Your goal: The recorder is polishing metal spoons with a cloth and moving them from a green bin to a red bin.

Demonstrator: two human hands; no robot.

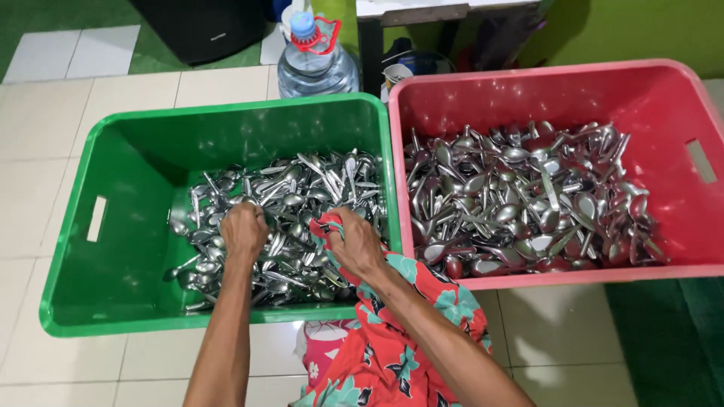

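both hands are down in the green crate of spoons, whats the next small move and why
Probably lift the left hand clear with the spoons it has closed on. It is fisted in the spoon pile of the green crate, while the right hand presses a red floral cloth at the pile's edge.

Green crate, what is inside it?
The green crate holds a heap of shiny metal spoons. The left hand and the right hand are in the heap, beside a red flowered cloth. The crate's bottom under the spoons is hidden.
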